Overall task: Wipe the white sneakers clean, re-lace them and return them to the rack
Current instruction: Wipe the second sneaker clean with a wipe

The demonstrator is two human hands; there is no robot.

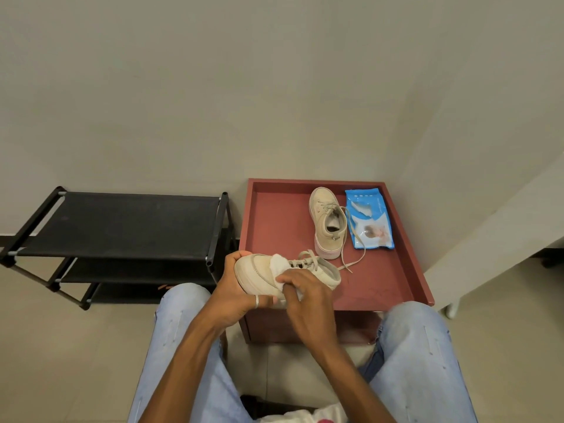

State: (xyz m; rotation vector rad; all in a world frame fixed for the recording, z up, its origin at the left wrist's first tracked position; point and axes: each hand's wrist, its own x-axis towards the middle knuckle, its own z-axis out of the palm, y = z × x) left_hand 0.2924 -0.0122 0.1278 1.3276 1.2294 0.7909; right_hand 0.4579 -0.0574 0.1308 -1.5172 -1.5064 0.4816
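I see left hand [235, 289] curled round the sneaker [254, 270] toe, right hand [306, 297] pinching the wipe [279, 264] against its side

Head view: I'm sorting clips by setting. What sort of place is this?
Probably a home, perhaps an entryway corner: a black shoe rack stands against the plain wall, and a red side table beside it holds a sneaker and a pack of wipes.

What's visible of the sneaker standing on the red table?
The sneaker is an off-white low-top, leather-like, with a pale pinkish sole. It stands upright on the red table, toe toward the wall, opening up. Its laces are untied; one trails over the blue wipes pack beside it.
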